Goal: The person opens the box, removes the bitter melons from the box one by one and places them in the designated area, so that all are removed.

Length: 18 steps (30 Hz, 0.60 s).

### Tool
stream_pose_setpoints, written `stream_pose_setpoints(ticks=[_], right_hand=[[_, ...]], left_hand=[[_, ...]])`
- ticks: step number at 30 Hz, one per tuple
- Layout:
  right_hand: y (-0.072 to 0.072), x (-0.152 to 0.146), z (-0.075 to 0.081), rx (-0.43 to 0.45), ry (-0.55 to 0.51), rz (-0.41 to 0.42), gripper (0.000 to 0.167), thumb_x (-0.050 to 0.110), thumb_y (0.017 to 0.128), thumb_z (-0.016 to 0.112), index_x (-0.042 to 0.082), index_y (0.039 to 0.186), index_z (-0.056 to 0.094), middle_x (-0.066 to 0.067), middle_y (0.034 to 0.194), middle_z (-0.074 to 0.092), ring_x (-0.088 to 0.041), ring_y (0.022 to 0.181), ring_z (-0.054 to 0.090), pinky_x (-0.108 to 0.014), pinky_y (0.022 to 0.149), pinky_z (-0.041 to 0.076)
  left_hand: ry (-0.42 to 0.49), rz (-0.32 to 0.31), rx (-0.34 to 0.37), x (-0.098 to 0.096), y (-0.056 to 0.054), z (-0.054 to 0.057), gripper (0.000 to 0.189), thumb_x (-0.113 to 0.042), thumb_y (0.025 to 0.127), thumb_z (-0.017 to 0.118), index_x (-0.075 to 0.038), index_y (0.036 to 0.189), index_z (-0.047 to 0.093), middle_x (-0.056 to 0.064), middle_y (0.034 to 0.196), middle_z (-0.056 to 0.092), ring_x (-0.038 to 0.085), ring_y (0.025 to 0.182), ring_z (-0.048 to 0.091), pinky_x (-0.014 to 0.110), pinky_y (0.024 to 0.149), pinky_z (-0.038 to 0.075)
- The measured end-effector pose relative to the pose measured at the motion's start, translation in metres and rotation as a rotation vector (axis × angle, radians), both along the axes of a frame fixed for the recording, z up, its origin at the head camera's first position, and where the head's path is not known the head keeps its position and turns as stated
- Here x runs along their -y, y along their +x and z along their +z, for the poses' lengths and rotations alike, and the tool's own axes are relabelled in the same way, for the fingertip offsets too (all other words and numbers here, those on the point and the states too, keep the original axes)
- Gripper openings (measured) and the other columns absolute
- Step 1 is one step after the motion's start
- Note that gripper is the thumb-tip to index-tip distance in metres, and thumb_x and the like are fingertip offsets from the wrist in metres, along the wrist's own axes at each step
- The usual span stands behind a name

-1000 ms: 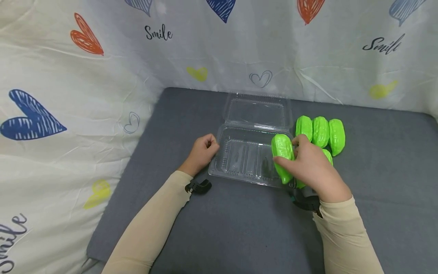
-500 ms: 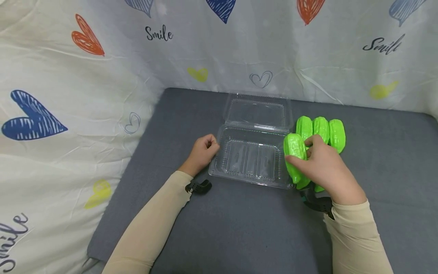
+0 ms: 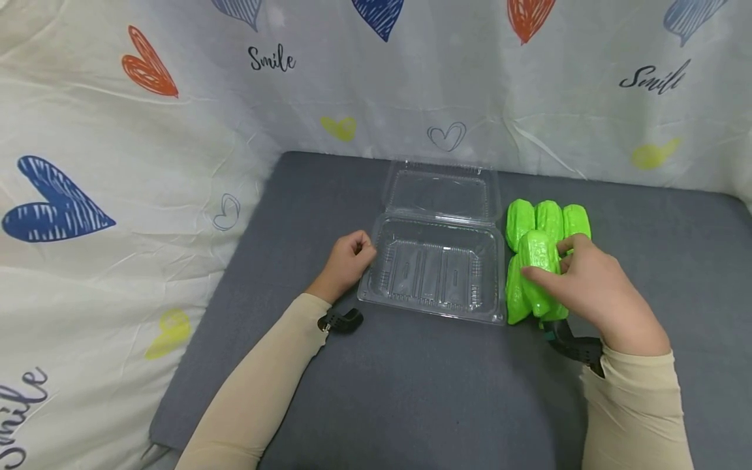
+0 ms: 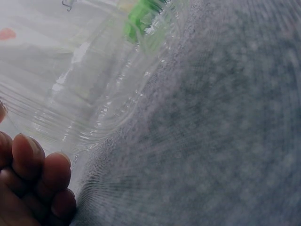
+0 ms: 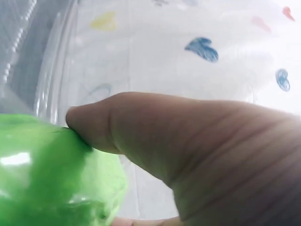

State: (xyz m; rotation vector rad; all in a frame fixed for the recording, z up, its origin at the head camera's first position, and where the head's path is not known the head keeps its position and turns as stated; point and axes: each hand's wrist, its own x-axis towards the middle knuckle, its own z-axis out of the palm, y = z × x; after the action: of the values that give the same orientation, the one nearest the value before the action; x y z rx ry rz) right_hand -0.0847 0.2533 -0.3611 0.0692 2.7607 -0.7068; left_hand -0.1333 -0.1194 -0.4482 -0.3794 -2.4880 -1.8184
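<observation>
My right hand (image 3: 608, 294) holds a glossy bright green, ribbed, oblong piece (image 3: 539, 261) like a short cucumber, thumb on its near left side and fingers on the right. Other green pieces lie below and behind it: one at the left (image 3: 515, 294) and a back row of three (image 3: 549, 220). In the right wrist view the thumb (image 5: 117, 122) presses on the green surface. Curled fingers of my left hand (image 3: 346, 261) pinch the left rim of a clear plastic clamshell container (image 3: 431, 313). Its lid (image 3: 440, 196) lies folded back, and its tray holds nothing.
A grey cloth-covered table (image 3: 411, 398) extends in front of the container and to the right of the green pieces. A white curtain (image 3: 376, 91) printed with hearts and words hangs along the back and left edges.
My right hand has moved right with the green piece, from above the container's right side to over the other green pieces. The left hand and container have stayed in place.
</observation>
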Motion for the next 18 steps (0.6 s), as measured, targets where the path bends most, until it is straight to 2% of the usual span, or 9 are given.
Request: stream_pose_setpoints(ticks=[5, 12, 18], right_hand=[[-0.002, -0.019, -0.003, 0.027, 0.013, -0.006, 0.097, 0.061, 0.097, 0.062, -0.018, 0.145, 0.032, -0.034, 0.122, 0.057, -0.044, 0.102, 0.061, -0.053, 0.078, 0.051], [-0.001, -0.035, -0.001, 0.046, 0.015, -0.026, 0.104, 0.059, 0.099, 0.060, -0.018, 0.154, 0.016, -0.032, 0.119, 0.055, -0.039, 0.094, 0.061, -0.041, 0.068, 0.048], [-0.001, -0.047, 0.001, 0.094, 0.020, -0.011, 0.104, 0.059, 0.101, 0.057, -0.019, 0.155, 0.015, -0.041, 0.126, 0.055, -0.050, 0.105, 0.062, -0.054, 0.075, 0.052]], left_hand=[[0.001, -0.002, 0.008, 0.000, 0.000, -0.001, 0.028, 0.009, 0.089, 0.052, -0.009, 0.070, 0.045, -0.004, 0.063, 0.041, 0.010, 0.059, 0.039, 0.024, 0.058, 0.031], [0.000, 0.006, 0.001, -0.001, 0.001, -0.001, 0.028, 0.009, 0.089, 0.052, -0.010, 0.070, 0.045, -0.006, 0.062, 0.041, 0.010, 0.059, 0.038, 0.024, 0.058, 0.030], [-0.003, 0.003, -0.009, -0.001, 0.000, -0.001, 0.027, 0.010, 0.088, 0.052, -0.009, 0.070, 0.045, -0.006, 0.062, 0.042, 0.010, 0.060, 0.040, 0.024, 0.058, 0.031]])
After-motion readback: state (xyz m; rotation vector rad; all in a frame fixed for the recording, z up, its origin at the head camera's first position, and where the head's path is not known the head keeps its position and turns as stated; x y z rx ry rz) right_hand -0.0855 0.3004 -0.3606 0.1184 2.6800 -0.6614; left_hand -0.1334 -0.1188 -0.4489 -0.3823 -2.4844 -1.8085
